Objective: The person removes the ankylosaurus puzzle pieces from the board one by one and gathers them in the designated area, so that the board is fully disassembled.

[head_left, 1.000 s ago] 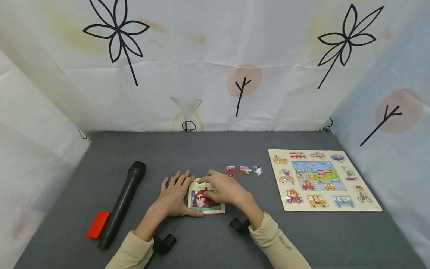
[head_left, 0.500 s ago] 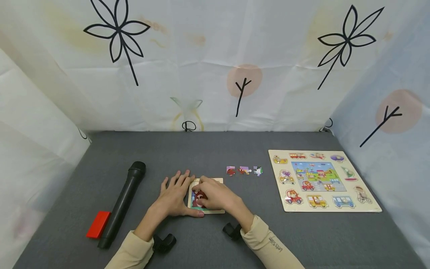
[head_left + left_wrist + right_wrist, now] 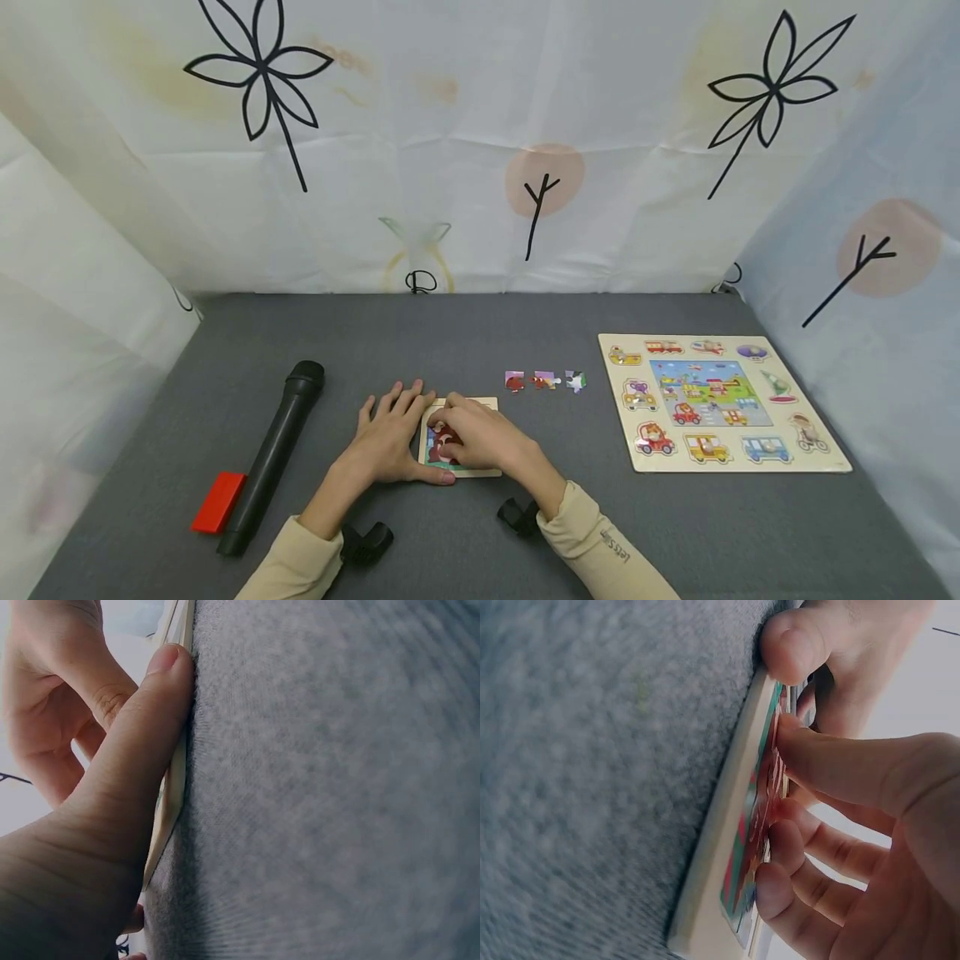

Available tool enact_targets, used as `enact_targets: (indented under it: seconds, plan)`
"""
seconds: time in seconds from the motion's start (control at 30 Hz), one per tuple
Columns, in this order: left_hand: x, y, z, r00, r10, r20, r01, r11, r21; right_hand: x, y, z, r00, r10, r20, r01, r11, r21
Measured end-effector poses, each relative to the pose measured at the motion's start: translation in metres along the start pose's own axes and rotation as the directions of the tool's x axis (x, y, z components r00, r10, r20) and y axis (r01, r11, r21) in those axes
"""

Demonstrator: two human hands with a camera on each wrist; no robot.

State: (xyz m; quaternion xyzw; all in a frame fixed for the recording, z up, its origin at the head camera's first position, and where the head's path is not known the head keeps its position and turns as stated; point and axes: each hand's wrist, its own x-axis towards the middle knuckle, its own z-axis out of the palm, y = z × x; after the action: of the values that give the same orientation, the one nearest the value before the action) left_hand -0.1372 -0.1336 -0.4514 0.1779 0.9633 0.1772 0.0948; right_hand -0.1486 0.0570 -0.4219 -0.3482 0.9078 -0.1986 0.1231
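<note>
A small wooden jigsaw puzzle (image 3: 478, 472) with a pale frame and a red-brown picture lies on the grey table. My left hand (image 3: 392, 440) rests at its left side, fingers spread; the thumb (image 3: 161, 705) lies along the near edge of the frame. Over the picture is my right hand (image 3: 483, 435), which covers much of it. In the right wrist view, the right thumb (image 3: 810, 750) and bent fingers (image 3: 780, 889) touch the puzzle's surface, spaced apart. The right index fingertip is hidden there behind the thumb.
Loose puzzle pieces (image 3: 543, 380) lie in a row behind the puzzle. A large wooden vehicle puzzle board (image 3: 622, 400) is at the right. At the left lie a black microphone (image 3: 272, 458) and a red block (image 3: 218, 502). A white curtain (image 3: 480, 100) hangs behind.
My right hand has moved left and slightly down over the puzzle, with its fingers now close on the picture's left part. For the last half second it has stayed there. The left hand has not moved.
</note>
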Motion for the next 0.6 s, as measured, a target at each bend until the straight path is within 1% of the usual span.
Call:
enact_targets:
  seconds: [0.17,0.43,0.6]
  plan:
    - [-0.001,0.002,-0.004,1.000,0.011,-0.004,-0.011,1.000,0.025,0.000,0.000,0.001,1.000,-0.007,-0.005,0.007,1.000,0.021]
    - [-0.004,0.009,-0.017,0.998,0.053,-0.031,-0.051,0.996,0.071,0.001,0.000,0.000,1.000,-0.012,-0.004,0.012,0.999,0.044]
    - [-0.003,0.012,-0.019,0.998,0.051,-0.032,-0.048,0.995,0.089,0.002,0.001,0.001,1.000,-0.017,-0.001,0.017,0.999,0.048]
